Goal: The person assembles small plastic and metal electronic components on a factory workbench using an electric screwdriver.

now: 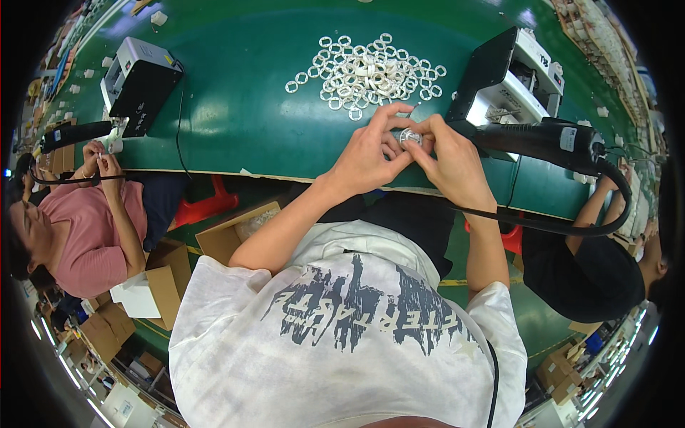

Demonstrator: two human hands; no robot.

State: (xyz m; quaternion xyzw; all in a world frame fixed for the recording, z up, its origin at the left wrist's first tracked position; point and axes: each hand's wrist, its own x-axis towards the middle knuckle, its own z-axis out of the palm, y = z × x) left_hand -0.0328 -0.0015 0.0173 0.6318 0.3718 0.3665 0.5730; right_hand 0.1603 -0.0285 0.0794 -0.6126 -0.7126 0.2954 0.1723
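Just in front of me, above the table's near edge, a small round white and silvery piece [410, 136] is between my two hands. My left hand [369, 152] is closed, its thumb and fingers at the left side of the piece. From the other side my right hand [454, 155] pinches it between thumb and fingers. A thin, small dark tip shows by my left fingertips; what it is I cannot make out. Past my hands lies a loose pile of white rings [371, 75], some single ones scattered around it.
Right of my hands stands a black and silver machine [492, 89], with a thick black handle and cable [542, 139] near my right wrist. A similar machine [139, 85] is at the left on the green table [242, 93]. Co-workers sit on both sides, one in a pink shirt [100, 228].
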